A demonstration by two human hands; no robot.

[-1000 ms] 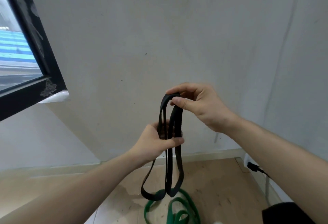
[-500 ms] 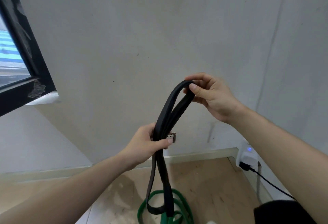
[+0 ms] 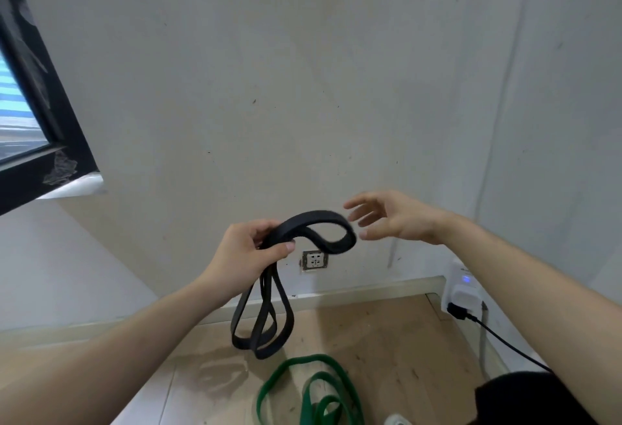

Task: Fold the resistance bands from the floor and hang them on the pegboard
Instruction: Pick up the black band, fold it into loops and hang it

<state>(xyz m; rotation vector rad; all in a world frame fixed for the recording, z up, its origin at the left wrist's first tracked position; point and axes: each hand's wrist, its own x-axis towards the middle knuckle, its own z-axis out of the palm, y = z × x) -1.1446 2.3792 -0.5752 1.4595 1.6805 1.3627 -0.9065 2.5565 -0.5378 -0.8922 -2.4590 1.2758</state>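
Black band (image 3: 316, 214): folded, top loop arching above wall socket (image 3: 314, 260), lower loops dangling below-left. Green band (image 3: 313, 357): coiled on floor (image 3: 397, 333) below socket.

Soft, even daylight from the window (image 3: 20, 114) at left washes the pale wall (image 3: 303, 71) in a flat, moderate brightness. Faint, diffuse shadows fall on the wooden floor (image 3: 404, 333). The wide lens bends straight lines near the frame edges, and the right hand (image 3: 393, 219) shows slight motion blur at its fingers.
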